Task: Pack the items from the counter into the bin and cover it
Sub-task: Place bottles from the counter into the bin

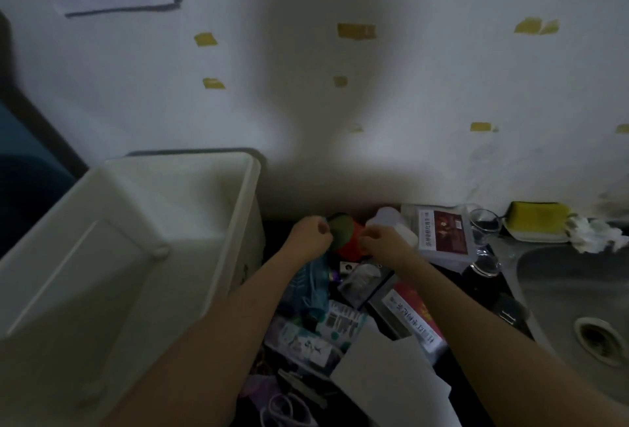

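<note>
Sitting far left on the counter, white bin [136,222] is open-topped w/ nothing visible inside, no lid on it; just right of it the left hand [311,236] has fingers curled onto the green end of an orange-green item [347,236] near the back wall. Right hand [384,243] pinches the item's orange side, so it's held between both hands, above the pile of packets [340,321]. Farther right: labelled box [442,232], glass [485,224], yellow sponge [537,220], sink [578,290].
</note>
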`<state>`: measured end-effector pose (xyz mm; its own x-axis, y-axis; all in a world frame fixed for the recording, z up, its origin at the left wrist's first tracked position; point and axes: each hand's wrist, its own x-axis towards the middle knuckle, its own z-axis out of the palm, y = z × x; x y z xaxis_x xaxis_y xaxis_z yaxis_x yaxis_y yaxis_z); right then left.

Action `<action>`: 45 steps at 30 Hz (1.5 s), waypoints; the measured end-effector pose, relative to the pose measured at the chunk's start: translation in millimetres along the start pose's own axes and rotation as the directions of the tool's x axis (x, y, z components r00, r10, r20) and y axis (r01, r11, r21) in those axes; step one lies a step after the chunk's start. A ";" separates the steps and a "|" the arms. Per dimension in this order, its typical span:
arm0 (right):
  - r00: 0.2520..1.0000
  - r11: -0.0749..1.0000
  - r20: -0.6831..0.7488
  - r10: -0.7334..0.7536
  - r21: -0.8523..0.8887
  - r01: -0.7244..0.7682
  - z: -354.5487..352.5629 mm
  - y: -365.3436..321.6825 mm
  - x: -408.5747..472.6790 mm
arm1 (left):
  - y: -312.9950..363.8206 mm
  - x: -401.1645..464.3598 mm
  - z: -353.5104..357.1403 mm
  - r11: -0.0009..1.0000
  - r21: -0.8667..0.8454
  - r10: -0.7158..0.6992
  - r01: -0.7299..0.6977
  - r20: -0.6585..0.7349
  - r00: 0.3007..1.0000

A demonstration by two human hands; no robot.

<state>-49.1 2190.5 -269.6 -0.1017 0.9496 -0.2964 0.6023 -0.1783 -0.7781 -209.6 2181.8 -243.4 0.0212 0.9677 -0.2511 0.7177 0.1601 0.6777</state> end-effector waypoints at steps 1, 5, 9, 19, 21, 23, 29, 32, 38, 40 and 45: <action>1.000 0.999 0.014 0.025 0.039 -0.025 5.7 4.8 5.0 | -6.0 4.9 2.1 0.999 -0.015 -0.033 0.033 -0.012 0.999; 0.989 0.984 0.104 0.107 0.134 -0.121 28.2 15.1 28.2 | -33.9 23.6 9.9 0.989 -0.062 -0.139 0.137 -0.037 0.990; 0.977 0.973 0.161 0.140 0.158 -0.166 53.9 20.3 49.8 | -62.9 38.4 19.4 0.957 -0.147 -0.261 0.249 -0.070 0.963; 0.945 0.945 0.248 0.213 0.193 -0.264 90.1 35.9 65.3 | -111.8 46.6 42.4 0.858 -0.132 -0.500 0.496 0.006 0.866; 0.947 0.945 0.256 0.196 0.210 -0.252 93.6 34.2 66.7 | -118.2 43.7 46.9 0.846 -0.155 -0.512 0.510 0.029 0.858; 0.947 0.939 0.266 0.182 0.238 -0.247 96.8 32.0 66.1 | -122.9 41.9 49.3 0.836 -0.190 -0.518 0.515 0.035 0.855; 0.945 0.940 0.296 0.139 0.262 -0.220 105.2 31.0 65.2 | -129.0 39.4 51.5 0.796 -0.272 -0.534 0.540 0.102 0.839; 0.947 0.941 0.288 0.142 0.257 -0.219 108.2 28.9 64.2 | -132.3 39.3 51.5 0.773 -0.299 -0.546 0.560 0.136 0.827; 0.941 0.931 0.272 0.202 0.244 -0.270 104.8 27.6 63.5 | -130.1 40.0 51.8 0.692 -0.412 -0.575 0.593 0.183 0.797; 0.938 0.920 0.271 0.215 0.267 -0.288 101.9 28.0 64.2 | -127.0 39.9 51.9 0.669 -0.447 -0.576 0.593 0.192 0.795; 0.931 0.922 0.286 0.228 0.244 -0.301 90.2 24.0 61.7 | -120.7 39.9 45.6 0.599 -0.476 -0.585 0.644 0.289 0.758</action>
<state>-112.3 2221.5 -356.6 -0.1834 0.7695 -0.6118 0.3928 -0.5131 -0.7631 -263.7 2192.2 -366.8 -0.2032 0.5833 -0.7864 0.1119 0.8117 0.5732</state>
